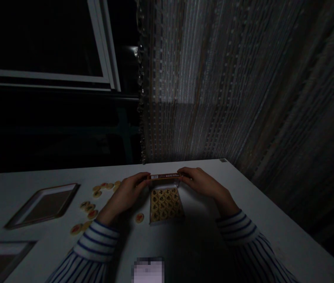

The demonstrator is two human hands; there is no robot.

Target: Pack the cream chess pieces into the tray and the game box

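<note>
- Directions are read from the tray as the clock's centre, with 12 o'clock pointing away from the wearer.
- The tray lies on the white counter, filled with round pieces set in rows, dark characters facing up.
- At 12 o'clock, by the tray's far edge, is a box lid, seen edge-on, with a dark red side and a barcode label; whether it touches the tray cannot be told.
- Left hand, at 10 o'clock: fingers closed on the lid's left end.
- Right hand, at 2 o'clock: fingers closed on its right end.
- One loose piece with a red mark lies just beside the tray, between 8 and 9 o'clock.
- More scattered pieces lie near 9 o'clock, some partly hidden by the left arm.
- A shallow frame rests farther out at 9; a second frame is cut off at 8.
- Near 6, a pale object is pixelated beyond recognition.
- A striped curtain hangs beyond the counter, around 12 to 1.
</note>
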